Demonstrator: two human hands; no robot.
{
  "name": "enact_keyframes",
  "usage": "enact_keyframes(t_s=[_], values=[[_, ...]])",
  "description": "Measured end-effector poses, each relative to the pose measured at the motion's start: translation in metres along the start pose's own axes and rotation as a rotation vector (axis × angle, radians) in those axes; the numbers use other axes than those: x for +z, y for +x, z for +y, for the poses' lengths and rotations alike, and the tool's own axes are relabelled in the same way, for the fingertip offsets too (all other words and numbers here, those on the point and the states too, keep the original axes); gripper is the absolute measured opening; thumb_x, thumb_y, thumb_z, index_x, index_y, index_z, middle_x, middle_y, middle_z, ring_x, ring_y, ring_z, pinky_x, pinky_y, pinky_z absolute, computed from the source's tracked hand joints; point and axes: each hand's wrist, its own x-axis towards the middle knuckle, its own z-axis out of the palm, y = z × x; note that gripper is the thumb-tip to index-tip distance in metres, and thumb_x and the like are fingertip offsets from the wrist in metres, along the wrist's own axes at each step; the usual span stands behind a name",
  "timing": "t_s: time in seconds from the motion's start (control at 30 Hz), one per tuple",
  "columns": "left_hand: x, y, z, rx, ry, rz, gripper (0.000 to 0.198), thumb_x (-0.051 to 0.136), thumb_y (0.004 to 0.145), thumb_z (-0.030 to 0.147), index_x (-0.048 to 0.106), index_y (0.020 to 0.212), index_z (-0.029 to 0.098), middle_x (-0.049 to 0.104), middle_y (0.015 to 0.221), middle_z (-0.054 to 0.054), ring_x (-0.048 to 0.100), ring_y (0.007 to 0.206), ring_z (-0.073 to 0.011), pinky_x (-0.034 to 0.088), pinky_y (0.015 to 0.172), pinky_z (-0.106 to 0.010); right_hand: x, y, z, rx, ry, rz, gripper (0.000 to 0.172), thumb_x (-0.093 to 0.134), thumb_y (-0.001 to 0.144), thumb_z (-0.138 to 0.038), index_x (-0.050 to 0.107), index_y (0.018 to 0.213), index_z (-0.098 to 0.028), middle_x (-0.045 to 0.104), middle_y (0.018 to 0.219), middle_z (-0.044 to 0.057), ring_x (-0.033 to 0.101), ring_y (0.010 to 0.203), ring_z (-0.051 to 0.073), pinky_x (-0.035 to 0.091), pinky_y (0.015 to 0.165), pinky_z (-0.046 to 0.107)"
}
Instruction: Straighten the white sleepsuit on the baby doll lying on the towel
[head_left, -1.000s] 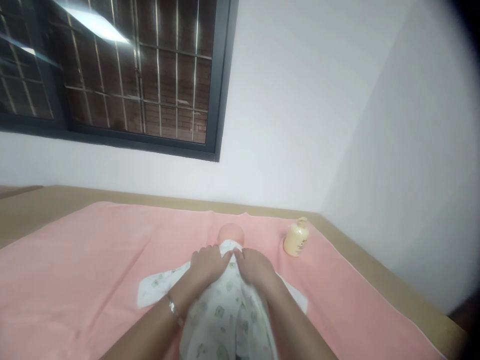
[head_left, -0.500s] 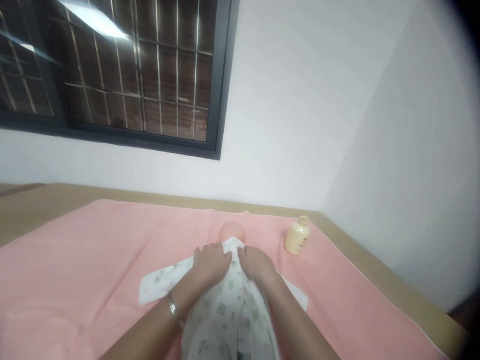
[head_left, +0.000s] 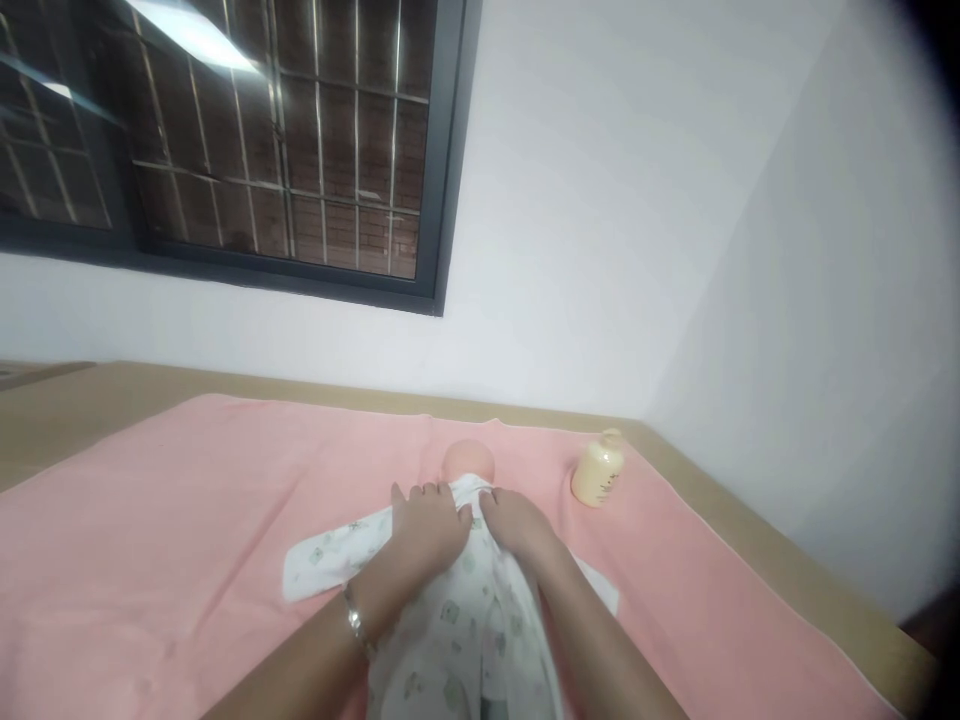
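A baby doll [head_left: 469, 462] lies on its back on a pink towel [head_left: 187, 500], dressed in a white printed garment [head_left: 457, 640]. My left hand [head_left: 427, 520] and my right hand [head_left: 517, 522] rest side by side on the doll's chest, just below its head. The fingers of both hands are curled and pressed on the garment's collar edges. A bracelet [head_left: 356, 628] circles my left wrist. One sleeve of the garment [head_left: 330, 555] spreads flat to the left.
A cream-yellow bottle [head_left: 598, 472] stands on the towel to the right of the doll's head. The towel covers a tan surface [head_left: 750, 530] set in a white wall corner. A barred dark window [head_left: 247, 140] is up left.
Both hands have stayed on the doll's chest and shifted slightly to the right in view with the camera. My left fingers have spread a little over the collar.
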Motion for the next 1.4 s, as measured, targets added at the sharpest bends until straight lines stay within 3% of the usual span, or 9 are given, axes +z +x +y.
enact_keyframes(t_s=[0.27, 0.5, 0.87, 1.03, 1.13, 1.27, 1.4], values=[[0.001, 0.019, -0.019, -0.051, -0.252, -0.179, 0.06, 0.022, 0.088, 0.057, 0.06, 0.117, 0.021, 0.063, 0.118, -0.014, 0.056, 0.108, -0.0333, 0.031, 0.096, -0.054, -0.006, -0.016, -0.01, -0.019, -0.065, 0.025, 0.045, 0.03, 0.091, -0.037, 0.061, 0.11, -0.011, 0.062, 0.111, 0.019, 0.059, 0.098, 0.027, 0.041, 0.078, 0.034], [-0.002, 0.005, -0.008, -0.009, -0.073, -0.059, 0.059, 0.028, 0.087, 0.053, 0.061, 0.115, 0.014, 0.064, 0.114, -0.017, 0.056, 0.105, -0.0346, 0.015, 0.103, -0.062, -0.003, -0.001, 0.001, 0.029, 0.0, 0.002, 0.048, 0.024, 0.093, -0.035, 0.064, 0.105, -0.011, 0.065, 0.106, 0.018, 0.061, 0.098, 0.025, 0.042, 0.078, 0.032], [-0.005, 0.017, -0.016, -0.052, -0.249, -0.183, 0.055, 0.024, 0.088, 0.052, 0.063, 0.11, 0.021, 0.065, 0.115, -0.013, 0.057, 0.106, -0.0326, 0.028, 0.098, -0.056, -0.007, -0.024, -0.017, -0.046, -0.183, 0.094, 0.038, 0.032, 0.091, -0.031, 0.063, 0.102, -0.012, 0.064, 0.103, 0.018, 0.06, 0.091, 0.028, 0.04, 0.077, 0.036], [-0.005, 0.005, -0.006, -0.015, -0.072, -0.044, 0.053, 0.028, 0.088, 0.047, 0.064, 0.107, 0.014, 0.066, 0.106, -0.017, 0.058, 0.101, -0.0335, 0.02, 0.101, -0.061, -0.001, -0.004, -0.002, 0.004, -0.046, 0.034, 0.045, 0.025, 0.093, -0.032, 0.064, 0.102, -0.011, 0.065, 0.106, 0.019, 0.06, 0.096, 0.026, 0.041, 0.079, 0.034], [-0.005, 0.002, -0.004, 0.019, -0.029, -0.022, 0.049, 0.031, 0.086, 0.044, 0.064, 0.105, 0.013, 0.067, 0.104, -0.017, 0.058, 0.099, -0.0329, 0.019, 0.101, -0.061, -0.001, 0.006, 0.007, 0.018, 0.012, -0.01, 0.051, 0.021, 0.095, -0.035, 0.065, 0.103, -0.011, 0.065, 0.109, 0.017, 0.061, 0.099, 0.024, 0.042, 0.079, 0.031], [-0.004, 0.012, -0.013, -0.016, -0.16, -0.11, 0.053, 0.029, 0.086, 0.05, 0.063, 0.112, 0.018, 0.066, 0.111, -0.015, 0.058, 0.104, -0.0331, 0.027, 0.098, -0.057, -0.008, -0.004, 0.0, 0.018, -0.021, 0.004, 0.052, 0.022, 0.095, -0.037, 0.065, 0.102, -0.009, 0.065, 0.106, 0.02, 0.061, 0.096, 0.027, 0.042, 0.08, 0.034], [-0.005, 0.022, -0.023, -0.035, -0.36, -0.238, 0.06, 0.025, 0.086, 0.059, 0.061, 0.115, 0.021, 0.064, 0.118, -0.012, 0.06, 0.105, -0.0296, 0.04, 0.089, -0.041, -0.015, -0.028, -0.018, -0.059, -0.14, 0.084, 0.045, 0.026, 0.094, -0.034, 0.065, 0.097, -0.01, 0.067, 0.098, 0.018, 0.061, 0.09, 0.028, 0.039, 0.085, 0.038]])
